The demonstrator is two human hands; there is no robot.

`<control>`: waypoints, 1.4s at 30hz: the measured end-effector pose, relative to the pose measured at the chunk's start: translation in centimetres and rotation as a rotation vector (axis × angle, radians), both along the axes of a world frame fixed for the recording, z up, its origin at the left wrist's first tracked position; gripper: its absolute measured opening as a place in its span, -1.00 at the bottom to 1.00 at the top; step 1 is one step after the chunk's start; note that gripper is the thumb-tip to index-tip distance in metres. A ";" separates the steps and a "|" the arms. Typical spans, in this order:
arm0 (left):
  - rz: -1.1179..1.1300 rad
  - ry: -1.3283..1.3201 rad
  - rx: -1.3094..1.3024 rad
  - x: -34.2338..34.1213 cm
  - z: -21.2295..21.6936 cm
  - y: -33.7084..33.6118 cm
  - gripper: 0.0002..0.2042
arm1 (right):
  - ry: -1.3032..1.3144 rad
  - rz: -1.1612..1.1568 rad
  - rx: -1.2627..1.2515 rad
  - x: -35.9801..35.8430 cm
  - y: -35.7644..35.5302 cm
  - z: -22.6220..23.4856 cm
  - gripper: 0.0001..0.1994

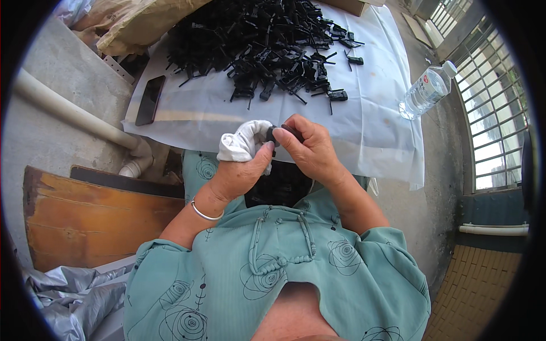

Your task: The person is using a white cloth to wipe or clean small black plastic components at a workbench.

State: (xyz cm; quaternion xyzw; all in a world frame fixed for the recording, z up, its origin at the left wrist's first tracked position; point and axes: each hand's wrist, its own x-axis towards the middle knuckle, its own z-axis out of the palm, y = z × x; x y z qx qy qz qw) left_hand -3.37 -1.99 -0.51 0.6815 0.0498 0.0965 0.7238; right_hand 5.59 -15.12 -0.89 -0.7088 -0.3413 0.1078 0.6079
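My left hand (242,173) has white cloth (245,140) wrapped over its fingers, and its thumb is bare. Between that thumb and the cloth sits a small black plastic part (271,136), held just in front of my body. My right hand (310,146) comes against the same part from the right, thumb and fingers closed around something dark whose kind I cannot make out. Below my hands, a dark open space or container (278,186) shows between my knees. On the white-covered table (369,108) beyond lies a large heap of similar black plastic parts (256,42).
At the table's left edge lies a dark phone (150,100). A clear water bottle (427,91) stands at its right edge. Brown paper (145,25) overhangs the far left. A white pipe (74,111) and a wooden board (96,219) are to my left, barred windows (489,108) to the right.
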 end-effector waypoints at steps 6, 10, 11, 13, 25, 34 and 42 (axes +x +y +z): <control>0.163 -0.091 0.486 0.1 -0.7 0.2 -0.77 | -0.244 0.184 -0.151 0.0 -0.3 -0.2 -0.74; 0.236 -0.283 0.700 0.5 -1.3 -0.1 -0.77 | 0.074 0.115 -0.110 -0.4 0.7 -2.4 -0.72; 0.226 -0.297 0.774 0.4 -1.3 -0.1 -0.76 | 0.118 0.078 -0.093 -0.5 0.8 -2.9 -0.72; 0.213 -0.309 0.847 0.3 -1.4 -0.1 -0.75 | 0.126 0.073 -0.112 -0.6 0.9 -3.5 -0.72; 0.126 0.152 0.246 -0.3 -1.2 -0.2 -0.72 | 0.250 0.215 0.056 -0.8 0.5 -3.0 -0.70; 0.247 -0.267 0.890 0.4 -2.1 -0.1 -0.74 | 0.164 0.023 0.042 -1.2 2.2 -5.3 -0.71; 0.119 -0.090 0.228 1.2 -2.5 1.0 -0.75 | 0.035 0.071 -0.110 0.1 -0.5 -2.0 -0.79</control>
